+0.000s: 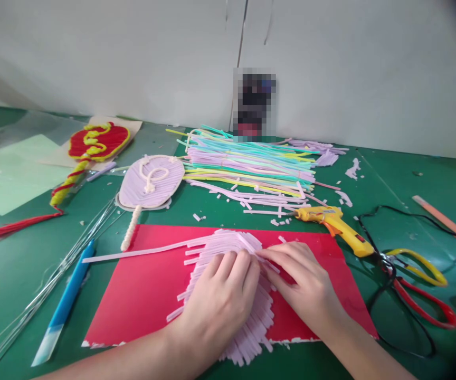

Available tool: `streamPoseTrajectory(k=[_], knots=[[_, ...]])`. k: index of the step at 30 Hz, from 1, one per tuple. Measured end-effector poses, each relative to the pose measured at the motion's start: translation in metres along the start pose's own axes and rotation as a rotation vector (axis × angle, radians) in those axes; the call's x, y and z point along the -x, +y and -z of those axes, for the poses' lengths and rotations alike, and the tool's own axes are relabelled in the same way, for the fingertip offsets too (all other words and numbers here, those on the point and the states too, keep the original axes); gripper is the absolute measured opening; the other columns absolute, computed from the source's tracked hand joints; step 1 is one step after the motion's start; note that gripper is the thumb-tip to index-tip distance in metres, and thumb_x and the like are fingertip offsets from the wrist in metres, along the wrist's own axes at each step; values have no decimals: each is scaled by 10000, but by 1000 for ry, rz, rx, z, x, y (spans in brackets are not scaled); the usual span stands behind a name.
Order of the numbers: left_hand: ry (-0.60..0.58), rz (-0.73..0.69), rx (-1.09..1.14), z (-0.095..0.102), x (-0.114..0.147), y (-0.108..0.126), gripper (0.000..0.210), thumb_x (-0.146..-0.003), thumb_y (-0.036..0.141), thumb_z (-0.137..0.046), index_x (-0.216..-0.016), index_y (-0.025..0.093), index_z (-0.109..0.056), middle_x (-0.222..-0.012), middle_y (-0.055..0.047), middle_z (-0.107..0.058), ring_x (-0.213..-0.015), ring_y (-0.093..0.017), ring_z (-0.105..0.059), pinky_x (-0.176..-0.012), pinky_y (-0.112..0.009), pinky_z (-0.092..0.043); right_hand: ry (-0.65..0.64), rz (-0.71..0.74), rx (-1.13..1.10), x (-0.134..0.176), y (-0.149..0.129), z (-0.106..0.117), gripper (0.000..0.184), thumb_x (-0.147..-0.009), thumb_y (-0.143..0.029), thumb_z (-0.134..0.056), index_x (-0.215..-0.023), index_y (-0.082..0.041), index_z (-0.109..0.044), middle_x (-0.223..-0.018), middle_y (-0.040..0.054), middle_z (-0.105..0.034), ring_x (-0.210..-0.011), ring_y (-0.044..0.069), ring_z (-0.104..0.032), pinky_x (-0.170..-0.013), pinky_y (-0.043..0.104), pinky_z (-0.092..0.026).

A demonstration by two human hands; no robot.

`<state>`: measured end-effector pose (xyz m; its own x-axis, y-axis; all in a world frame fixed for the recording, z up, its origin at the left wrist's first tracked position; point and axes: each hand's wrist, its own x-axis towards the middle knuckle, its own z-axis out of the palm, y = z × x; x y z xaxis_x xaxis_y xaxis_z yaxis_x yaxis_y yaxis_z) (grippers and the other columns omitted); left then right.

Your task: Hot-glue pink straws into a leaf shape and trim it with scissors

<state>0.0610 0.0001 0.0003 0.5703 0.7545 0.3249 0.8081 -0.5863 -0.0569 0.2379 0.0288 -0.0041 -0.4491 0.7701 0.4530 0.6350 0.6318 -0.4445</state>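
On a red sheet point(141, 295) lies a panel of lilac pipe cleaners point(254, 330), laid side by side with uneven ends. My left hand point(224, 293) rests on the panel with its fingers curled and pressed together; the fingertips are partly hidden. At the panel's upper right edge my right hand point(307, 279) pinches a lilac pipe cleaner, thumb and forefinger close to the left fingers. One long lilac pipe cleaner point(144, 252) sticks out from the panel's top far to the left.
Behind lie a finished-looking lilac fan point(152, 184), a red and yellow fan point(99, 142) and bundled coloured pipe cleaners point(247, 161). A yellow glue gun point(334, 224) and scissors point(426, 301) lie right. Wires point(69, 258) and a blue-handled tool point(67, 295) lie left.
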Motion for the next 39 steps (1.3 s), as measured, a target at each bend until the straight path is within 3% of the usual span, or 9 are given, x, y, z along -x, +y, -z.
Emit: streamPoseTrajectory(k=[5,8,25,39], knots=[[43,135,-142,-3,9,8,328,-883,124,-431,-1174,33,-549,-1234,-216,-593,-1151,-364,-564,-954,-496,-463,56,-17,-20,-2,1,-1,185,-885,-123,-570,-980,-218,-697,-850,35,-703,-803,173,-646,-766,352,-527],[35,163,-156,-5,12,10,369,-892,156,-427,-1223,13,-504,-1313,-262,-536,-1236,-393,-504,-982,-517,-443,81,-33,-21,-2,3,-2,208,-873,-97,-572,-970,-224,-706,-845,36,-699,-810,176,-647,-765,352,-543],[18,117,-109,-5,8,8,352,-906,142,-383,-1190,-11,-524,-1297,-281,-563,-1217,-406,-532,-938,-522,-481,104,-99,-70,-4,3,0,183,-858,-89,-591,-918,-211,-714,-813,33,-687,-793,162,-651,-760,310,-570],[21,146,-110,-7,7,8,371,-926,179,-361,-1172,13,-584,-1289,-241,-588,-1224,-380,-534,-962,-503,-462,61,-44,-66,3,8,-3,165,-858,-57,-592,-941,-150,-700,-855,52,-673,-839,142,-613,-798,285,-548]])
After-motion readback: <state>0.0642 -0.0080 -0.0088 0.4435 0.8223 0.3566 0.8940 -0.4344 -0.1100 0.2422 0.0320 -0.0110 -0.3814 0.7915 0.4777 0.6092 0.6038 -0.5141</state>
